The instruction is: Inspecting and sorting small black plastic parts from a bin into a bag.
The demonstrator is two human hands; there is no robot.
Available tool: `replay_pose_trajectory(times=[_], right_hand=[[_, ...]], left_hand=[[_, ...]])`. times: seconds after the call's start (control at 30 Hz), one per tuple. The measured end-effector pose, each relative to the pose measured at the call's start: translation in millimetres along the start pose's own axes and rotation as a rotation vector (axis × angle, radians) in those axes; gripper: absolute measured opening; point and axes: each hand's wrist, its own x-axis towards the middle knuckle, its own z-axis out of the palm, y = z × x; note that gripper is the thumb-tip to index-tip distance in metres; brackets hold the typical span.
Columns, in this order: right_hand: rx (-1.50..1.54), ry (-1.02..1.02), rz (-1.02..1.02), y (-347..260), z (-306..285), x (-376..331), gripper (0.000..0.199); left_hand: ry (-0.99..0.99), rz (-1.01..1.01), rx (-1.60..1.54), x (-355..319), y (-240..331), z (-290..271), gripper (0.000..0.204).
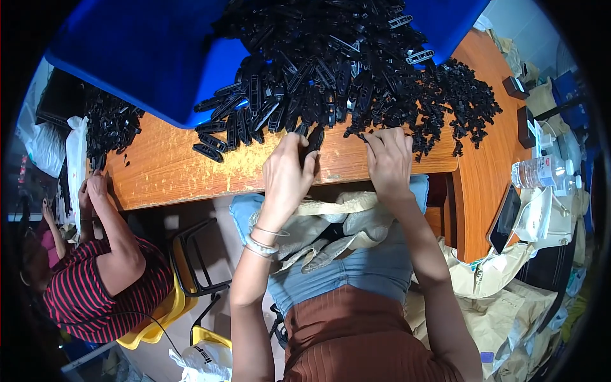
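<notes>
My left hand is closed at the table's front edge, thumb and fingers gripping a long oval black plastic part. To its right, my right hand pinches a small black plastic piece, partly hidden by the fingertips. Just beyond both hands spreads a big heap of oval black plastic parts, spilling out of a blue bin. A scatter of small black pieces lies right of the heap on the wooden table. An open cloth bag rests on my lap under the hands.
On the left a person in a striped shirt sits on a yellow chair, hands by another black pile. A black folding chair stands between us. To the right are a phone, a plastic bottle and paper bags.
</notes>
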Motion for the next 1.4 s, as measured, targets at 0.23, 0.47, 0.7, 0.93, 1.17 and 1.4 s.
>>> replay_pose_trajectory(times=[0.23,0.47,0.7,0.93,1.17,1.4], right_hand=[[0.235,0.198,0.015,-11.6,-0.2,2.5,0.019],[0.963,0.008,0.237,-46.4,-5.4,3.1,0.017],[0.857,0.014,0.028,-53.1,-10.9,10.5,0.018],[0.523,0.032,-0.225,-43.2,-15.9,13.1,0.021],[0.819,-0.064,0.085,-44.1,-27.1,4.5,0.026],[1.085,-0.591,0.439,-36.5,-34.7,-20.9,0.029]], left_hand=[[-0.091,-0.296,-0.765,-8.5,-4.5,-8.4,0.032],[-0.201,-0.302,-1.065,-6.2,-8.0,-5.2,0.039],[-0.233,-0.239,-0.921,-7.6,1.1,-11.2,0.026],[-0.171,-0.244,-1.017,-14.1,10.0,-12.2,0.021],[-0.191,-0.249,-0.996,-29.0,15.0,-17.6,0.015],[-0.319,-0.275,-0.945,-50.9,6.6,-17.4,0.014]])
